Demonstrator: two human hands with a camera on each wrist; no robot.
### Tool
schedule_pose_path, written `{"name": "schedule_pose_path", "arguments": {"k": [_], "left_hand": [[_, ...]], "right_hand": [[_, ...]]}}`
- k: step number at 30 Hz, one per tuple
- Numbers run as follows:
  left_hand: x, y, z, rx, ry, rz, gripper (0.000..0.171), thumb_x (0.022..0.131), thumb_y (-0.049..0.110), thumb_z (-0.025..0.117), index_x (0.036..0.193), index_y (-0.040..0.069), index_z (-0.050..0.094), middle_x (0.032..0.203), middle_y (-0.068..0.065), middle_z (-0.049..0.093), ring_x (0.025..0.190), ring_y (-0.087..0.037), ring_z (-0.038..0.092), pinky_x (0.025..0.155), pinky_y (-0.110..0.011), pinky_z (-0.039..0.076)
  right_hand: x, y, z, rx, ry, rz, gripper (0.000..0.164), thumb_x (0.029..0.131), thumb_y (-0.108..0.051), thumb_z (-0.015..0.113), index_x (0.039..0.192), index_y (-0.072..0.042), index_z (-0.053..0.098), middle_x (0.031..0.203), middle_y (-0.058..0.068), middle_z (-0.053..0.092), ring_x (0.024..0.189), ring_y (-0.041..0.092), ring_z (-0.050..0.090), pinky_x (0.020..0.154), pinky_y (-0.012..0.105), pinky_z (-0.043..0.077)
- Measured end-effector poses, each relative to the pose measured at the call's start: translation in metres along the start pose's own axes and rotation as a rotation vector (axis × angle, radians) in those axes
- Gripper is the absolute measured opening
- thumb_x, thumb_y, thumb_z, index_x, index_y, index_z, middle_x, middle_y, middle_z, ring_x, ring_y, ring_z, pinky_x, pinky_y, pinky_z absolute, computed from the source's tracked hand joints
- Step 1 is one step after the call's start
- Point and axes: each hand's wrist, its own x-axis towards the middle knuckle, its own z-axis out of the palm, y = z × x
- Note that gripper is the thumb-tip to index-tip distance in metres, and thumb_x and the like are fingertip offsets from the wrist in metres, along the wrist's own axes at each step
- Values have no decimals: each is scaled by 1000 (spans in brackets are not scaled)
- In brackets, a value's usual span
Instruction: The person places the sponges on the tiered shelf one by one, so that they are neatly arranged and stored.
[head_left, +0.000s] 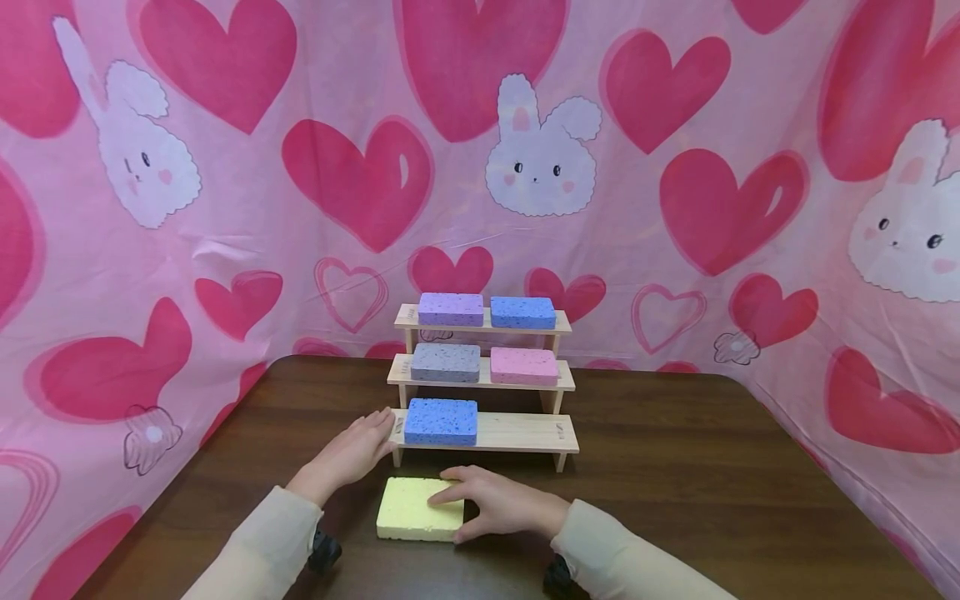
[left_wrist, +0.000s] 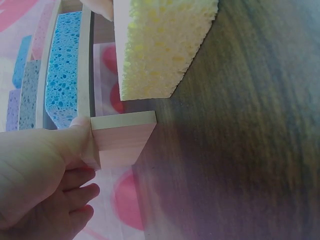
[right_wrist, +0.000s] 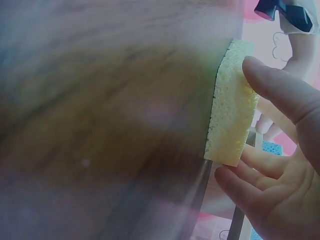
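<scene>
A yellow sponge [head_left: 412, 508] lies on the table in front of a three-tier wooden stand [head_left: 517, 432]. My right hand [head_left: 504, 502] holds its right end, thumb at the near edge and fingers over the top and far side; the right wrist view shows the thumb [right_wrist: 272, 82] against its face. Beside the left end of the lowest shelf rests my left hand [head_left: 348, 454], fingers mostly straight and thumb at the shelf's corner, as the left wrist view shows. A blue sponge [head_left: 441, 421] sits on that shelf close to this hand, with bare wood to its right.
On the middle shelf are a grey sponge [head_left: 446, 363] and a pink sponge [head_left: 523, 367]. The top shelf carries a purple sponge [head_left: 451, 309] and another blue sponge [head_left: 522, 312]. A pink heart-and-rabbit cloth [head_left: 465, 225] hangs behind the dark wooden table [head_left: 675, 475].
</scene>
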Motion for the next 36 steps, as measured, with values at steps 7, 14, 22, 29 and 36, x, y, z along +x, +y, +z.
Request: {"name": "schedule_pose_path", "arguments": {"k": [7, 14, 22, 29, 36], "left_hand": [[1, -1, 1, 1, 1, 2, 54, 90, 20, 60, 132, -10, 42, 138, -26, 37, 128, -41, 31, 104, -49, 25], [0, 1, 0, -3, -2, -2, 54, 90, 19, 60, 131, -11, 42, 138, -27, 37, 128, -41, 31, 104, -49, 25], [0, 1, -1, -8, -4, -7, 55, 90, 20, 60, 132, -10, 42, 138, -26, 37, 128, -41, 31, 104, -49, 25], [2, 0, 0, -5, -8, -21, 56, 89, 21, 61, 132, -10, 42, 138, -26, 38, 128, -41, 31, 104, -49, 25], [1, 1, 0, -6, -12, -22, 56, 89, 21, 61, 132, -9, 42, 138, -26, 37, 128, -41, 31, 105, -49, 25]], "right_hand": [[2, -2, -1, -11, -5, 13, 46, 79, -24, 74, 122, -17, 61, 130, 12, 48, 118, 18, 45, 96, 28, 39], [2, -3, -1, -34, 13, 8, 44, 78, -21, 74, 120, -17, 63, 124, 8, 50, 113, 14, 46, 93, 23, 39], [-2, -2, -5, -11, 24, 6, 42, 77, -19, 73, 117, -17, 63, 122, 7, 50, 110, 13, 45, 91, 24, 40], [-6, 1, -7, 6, 32, -14, 41, 77, -17, 72, 117, -17, 63, 122, 6, 50, 110, 12, 45, 91, 22, 40], [-13, -1, -12, 7, 56, -11, 42, 76, -15, 71, 117, -17, 63, 124, 7, 49, 112, 15, 45, 92, 25, 40]]}}
